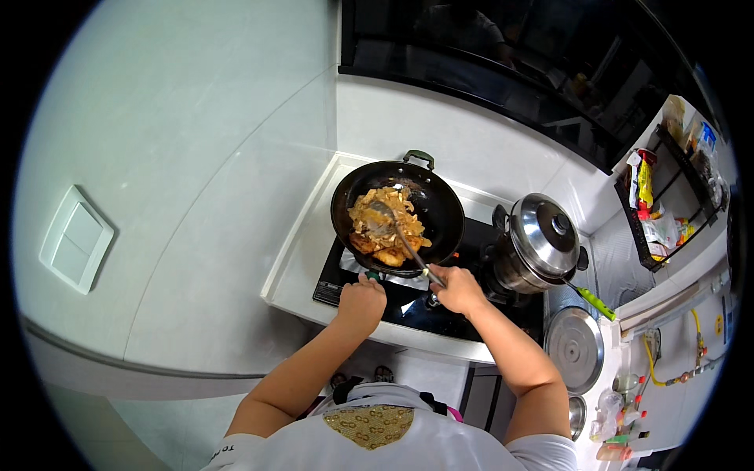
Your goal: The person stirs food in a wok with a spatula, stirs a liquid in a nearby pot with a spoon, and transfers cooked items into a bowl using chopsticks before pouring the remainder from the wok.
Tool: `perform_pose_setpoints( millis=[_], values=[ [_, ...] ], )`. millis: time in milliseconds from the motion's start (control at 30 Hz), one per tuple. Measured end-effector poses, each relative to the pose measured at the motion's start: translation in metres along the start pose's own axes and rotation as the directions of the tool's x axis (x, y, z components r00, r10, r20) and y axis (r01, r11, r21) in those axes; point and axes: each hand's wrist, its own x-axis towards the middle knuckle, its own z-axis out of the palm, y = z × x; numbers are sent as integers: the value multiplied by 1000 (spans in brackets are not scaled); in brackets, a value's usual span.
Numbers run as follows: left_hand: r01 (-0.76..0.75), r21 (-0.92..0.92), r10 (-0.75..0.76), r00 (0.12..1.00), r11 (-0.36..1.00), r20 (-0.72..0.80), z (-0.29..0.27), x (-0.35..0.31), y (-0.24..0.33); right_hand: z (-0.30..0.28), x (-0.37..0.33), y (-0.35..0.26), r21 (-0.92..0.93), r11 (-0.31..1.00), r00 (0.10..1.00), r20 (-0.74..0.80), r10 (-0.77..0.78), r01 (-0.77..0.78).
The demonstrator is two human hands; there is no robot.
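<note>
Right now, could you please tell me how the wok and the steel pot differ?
The wok is black, whereas the steel pot is silvery. The wok is uncovered, showing food inside; the steel pot wears a domed lid. The wok looks wider than the steel pot. Both sit on the stove.

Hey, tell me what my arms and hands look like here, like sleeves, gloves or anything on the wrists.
Your left hand and right hand are both bare, with no gloves. No watch or bracelet shows on either wrist. The forearms are uncovered too, below short white sleeves; the left sleeve has small dark lettering.
</note>
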Motion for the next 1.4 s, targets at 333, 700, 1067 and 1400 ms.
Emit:
perform_pose_setpoints(
  millis=[333,700,1067,1400],
  values=[
    [5,1,-5,999,1000,35,1,0,1,-42,49,49,-86,996,951,-305,-43,18],
    [17,-17,-16,997,1000,76,-2,0,1,-5,103,60,847,207,861,507,-37,-490],
    [8,11,-9,998,1000,60,-1,0,0,-26,36,76,944,119,943,319,-95,-307],
    [9,-30,-7,999,1000,43,-2,2,-1,-22,-9,51,26,983,958,-230,-169,179]
  ],
)
